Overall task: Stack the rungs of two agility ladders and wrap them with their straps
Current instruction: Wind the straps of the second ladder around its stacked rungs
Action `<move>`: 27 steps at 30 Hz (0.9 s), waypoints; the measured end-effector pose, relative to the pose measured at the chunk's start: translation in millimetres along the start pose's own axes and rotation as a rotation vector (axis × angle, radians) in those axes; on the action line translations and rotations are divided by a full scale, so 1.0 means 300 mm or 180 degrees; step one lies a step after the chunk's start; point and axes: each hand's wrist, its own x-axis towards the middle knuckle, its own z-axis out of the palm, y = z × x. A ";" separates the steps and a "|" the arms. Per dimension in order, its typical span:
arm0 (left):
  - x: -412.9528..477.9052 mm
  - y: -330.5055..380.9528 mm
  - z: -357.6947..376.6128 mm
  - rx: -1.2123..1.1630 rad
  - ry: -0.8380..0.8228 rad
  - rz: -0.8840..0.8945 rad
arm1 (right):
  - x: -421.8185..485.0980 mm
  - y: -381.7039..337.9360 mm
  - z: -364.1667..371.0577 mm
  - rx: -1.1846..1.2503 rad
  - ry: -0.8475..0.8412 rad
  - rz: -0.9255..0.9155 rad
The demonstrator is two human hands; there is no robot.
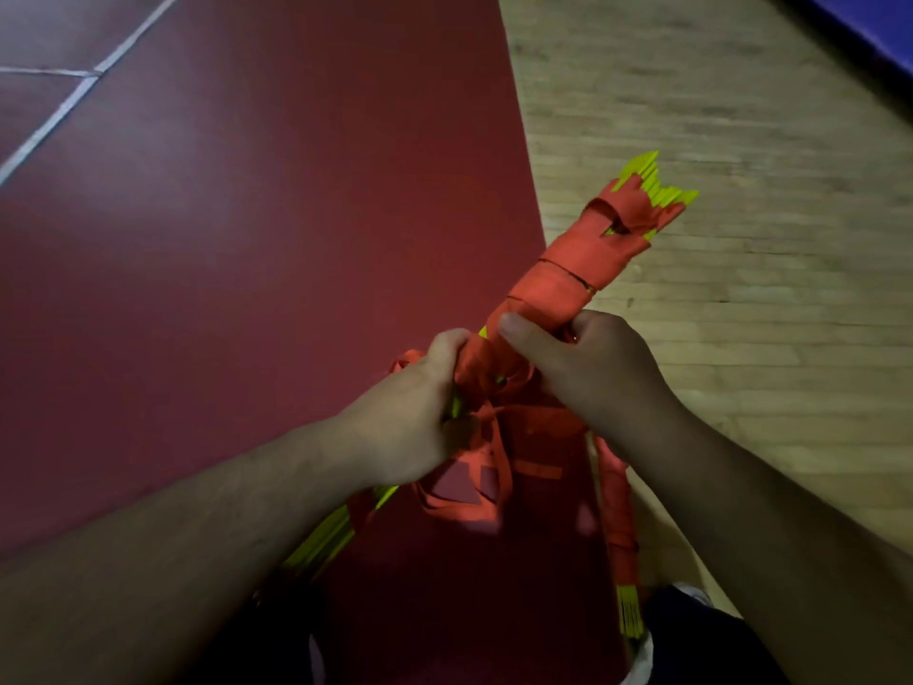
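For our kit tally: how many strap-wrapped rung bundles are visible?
2. One orange-strapped bundle of yellow-green rungs, gripped by left hand and right hand; a second orange-wrapped bundle lower right. Others may be hidden.

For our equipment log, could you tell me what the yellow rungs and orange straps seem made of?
Rungs: probably rigid plastic, smooth; thin straight slats with cut tips. Straps: probably woven fabric, matte; they wrap, crease and hang in limp loops.

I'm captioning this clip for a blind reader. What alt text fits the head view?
A left hand and a right hand grip a bundle of yellow-green rungs partly wrapped in orange strap, with loose strap loops hanging below. A second wrapped bundle shows at lower right.
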 end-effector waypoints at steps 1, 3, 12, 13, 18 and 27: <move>0.002 0.000 -0.001 0.0134 0.0003 -0.0003 | -0.002 -0.002 -0.001 0.0162 -0.0046 0.0049; 0.004 0.005 -0.004 0.0337 0.0080 0.0059 | -0.009 -0.007 0.000 0.0397 -0.0003 0.0116; 0.000 0.054 -0.088 -0.1379 -0.0425 -0.0296 | 0.006 -0.012 -0.037 0.1486 0.0137 -0.0228; -0.007 0.059 -0.096 -0.1586 -0.0681 -0.0298 | 0.001 -0.008 -0.044 0.1470 0.0054 -0.0370; -0.037 0.092 -0.087 -0.2153 -0.1151 -0.0299 | -0.036 -0.017 -0.073 0.1349 -0.0458 -0.0791; -0.091 0.166 -0.123 -0.2266 -0.0167 -0.0414 | -0.075 -0.018 -0.228 0.0931 -0.0587 -0.0800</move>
